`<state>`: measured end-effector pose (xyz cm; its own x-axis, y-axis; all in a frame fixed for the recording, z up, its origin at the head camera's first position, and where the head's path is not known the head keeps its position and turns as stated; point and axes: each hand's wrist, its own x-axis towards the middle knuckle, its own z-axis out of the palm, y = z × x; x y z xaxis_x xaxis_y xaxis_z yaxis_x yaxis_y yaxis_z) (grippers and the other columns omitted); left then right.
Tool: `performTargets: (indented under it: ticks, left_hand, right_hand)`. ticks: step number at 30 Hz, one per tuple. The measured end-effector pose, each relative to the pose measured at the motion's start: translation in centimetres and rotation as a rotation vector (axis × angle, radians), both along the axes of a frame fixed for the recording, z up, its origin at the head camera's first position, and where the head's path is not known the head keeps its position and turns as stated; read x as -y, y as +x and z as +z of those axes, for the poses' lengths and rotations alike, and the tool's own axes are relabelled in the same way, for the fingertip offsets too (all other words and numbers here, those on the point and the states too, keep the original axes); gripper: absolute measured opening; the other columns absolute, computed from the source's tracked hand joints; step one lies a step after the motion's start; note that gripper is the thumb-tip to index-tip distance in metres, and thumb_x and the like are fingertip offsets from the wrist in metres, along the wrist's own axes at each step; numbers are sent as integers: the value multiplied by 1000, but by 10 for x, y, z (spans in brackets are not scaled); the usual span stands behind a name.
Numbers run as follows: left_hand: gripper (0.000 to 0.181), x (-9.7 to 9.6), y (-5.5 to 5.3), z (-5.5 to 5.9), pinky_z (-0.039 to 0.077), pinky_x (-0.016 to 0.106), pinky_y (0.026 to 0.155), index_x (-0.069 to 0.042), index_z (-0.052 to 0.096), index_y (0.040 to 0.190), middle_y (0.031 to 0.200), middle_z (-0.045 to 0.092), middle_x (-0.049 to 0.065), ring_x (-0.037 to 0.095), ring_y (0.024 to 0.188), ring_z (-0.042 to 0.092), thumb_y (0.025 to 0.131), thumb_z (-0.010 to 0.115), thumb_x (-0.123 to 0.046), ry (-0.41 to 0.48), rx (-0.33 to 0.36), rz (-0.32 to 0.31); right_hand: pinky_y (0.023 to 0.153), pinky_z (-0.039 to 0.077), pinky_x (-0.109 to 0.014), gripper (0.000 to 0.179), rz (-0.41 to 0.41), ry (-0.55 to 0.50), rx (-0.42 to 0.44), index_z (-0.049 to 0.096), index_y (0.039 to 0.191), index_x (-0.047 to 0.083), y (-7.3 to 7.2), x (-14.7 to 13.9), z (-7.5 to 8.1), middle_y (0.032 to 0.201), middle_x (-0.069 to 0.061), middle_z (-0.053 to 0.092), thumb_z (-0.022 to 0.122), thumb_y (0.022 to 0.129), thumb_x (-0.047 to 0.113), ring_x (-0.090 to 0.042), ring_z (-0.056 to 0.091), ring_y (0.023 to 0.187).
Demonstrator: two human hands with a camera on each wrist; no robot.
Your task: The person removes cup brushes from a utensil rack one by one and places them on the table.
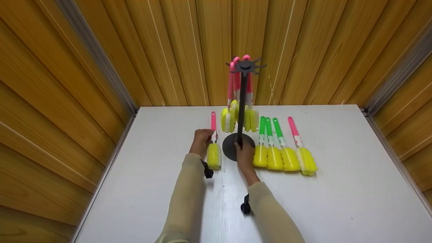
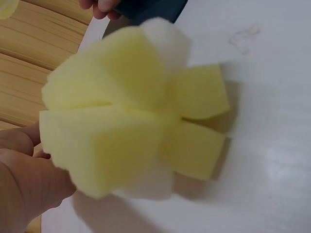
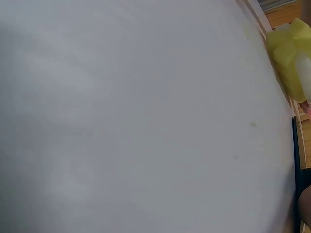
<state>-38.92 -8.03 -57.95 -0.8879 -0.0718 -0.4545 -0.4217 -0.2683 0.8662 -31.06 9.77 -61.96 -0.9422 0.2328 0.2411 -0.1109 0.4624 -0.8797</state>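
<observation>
At the handle of a pink-handled sponge brush (image 1: 214, 157), my left hand (image 1: 202, 138) pinches near the white-and-pink neck. The brush's yellow and white sponge head (image 2: 112, 111) covers most of the left wrist view, hiding the fingertips behind it. My right hand (image 1: 245, 157) grips the dark upright pole (image 1: 241, 108) of a hanging stand, low down beside its round base (image 1: 229, 146). Several pink-handled brushes (image 1: 230, 87) hang by their ends from the hooked top (image 1: 246, 65) of the stand, sponges downward. In the right wrist view that hand shows only at the lower right edge.
To the right of the stand lie three green-handled brushes (image 1: 274, 157) side by side, then one pink-handled brush (image 1: 306, 160). They rest on a white table (image 1: 162, 141). Wood-patterned panels (image 1: 189, 50) enclose the back and sides.
</observation>
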Motion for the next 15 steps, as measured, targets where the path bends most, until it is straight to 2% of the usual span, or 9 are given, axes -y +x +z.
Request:
performTargets:
  ticks: [7, 9, 12, 15]
  left_hand:
    - [10, -1, -2, 2, 44, 30, 61, 8, 66, 94, 75, 54, 9, 18, 64, 47, 93, 65, -1, -60, -11, 48]
    - [10, -2, -2, 3, 45, 29, 62, 8, 68, 96, 75, 55, 8, 18, 65, 49, 93, 65, -1, -77, -18, 48]
    - [11, -2, -2, 3, 45, 28, 62, 9, 68, 97, 74, 55, 7, 17, 65, 49, 94, 66, -2, -97, -28, 22]
    - [18, -2, -1, 4, 46, 29, 63, 14, 66, 102, 78, 57, 11, 19, 66, 50, 95, 64, -3, -66, -38, -29]
  right_hand:
    - [109, 45, -46, 36, -4, 3, 22, 57, 137, 1, 0, -1, 1, 133, -17, 65, 59, 104, 15, -32, 59, 127]
    - [109, 45, -47, 36, -3, 2, 24, 56, 138, 1, 0, 0, 1, 133, -17, 64, 59, 104, 16, -32, 58, 128]
    - [108, 45, -47, 33, -5, 3, 11, 59, 134, 1, 0, 0, 1, 131, -17, 66, 59, 104, 15, -33, 60, 126]
    - [106, 47, -48, 28, -12, 2, -15, 61, 129, 1, 0, -1, 0, 126, -18, 68, 60, 104, 14, -34, 62, 122]
